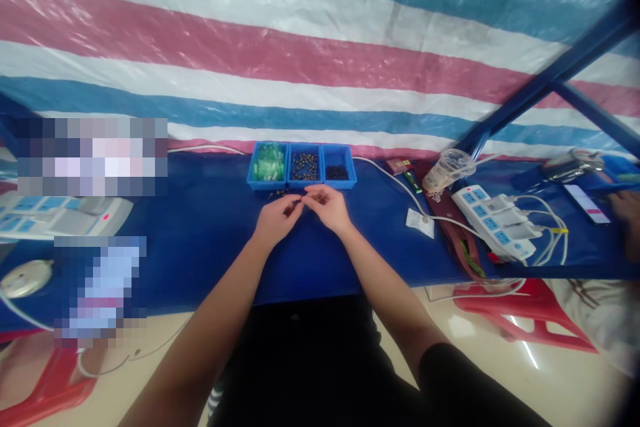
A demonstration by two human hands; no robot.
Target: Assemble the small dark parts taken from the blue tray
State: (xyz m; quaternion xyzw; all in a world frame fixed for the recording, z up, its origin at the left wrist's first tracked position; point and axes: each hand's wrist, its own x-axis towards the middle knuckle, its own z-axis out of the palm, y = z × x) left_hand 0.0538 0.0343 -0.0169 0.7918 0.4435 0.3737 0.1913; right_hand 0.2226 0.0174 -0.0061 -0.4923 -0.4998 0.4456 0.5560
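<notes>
My left hand (pixel 278 219) and my right hand (pixel 327 207) meet fingertip to fingertip just in front of three blue bins. Both are closed in a pinch; whatever sits between the fingers is too small to name. The left bin (pixel 267 185) holds green and clear pieces (pixel 270 161). In the middle bin (pixel 304 183) lie small brass-coloured metal parts (pixel 305 165). Small black parts (pixel 337 172) cover the bottom of the right bin (pixel 341 183). A few small dark pieces (pixel 277 194) rest on the blue tabletop (pixel 210 247) beside my left fingers.
To the right are a plastic cup (pixel 447 170), a white packet (pixel 420 223), a brown strap (pixel 457 233) and a power strip (pixel 493 223) with cables. Farther right, another person's hand (pixel 626 213) is near a phone (pixel 586 203). Another power strip (pixel 113 217) lies left. A striped sheet (pixel 300 47) hangs behind.
</notes>
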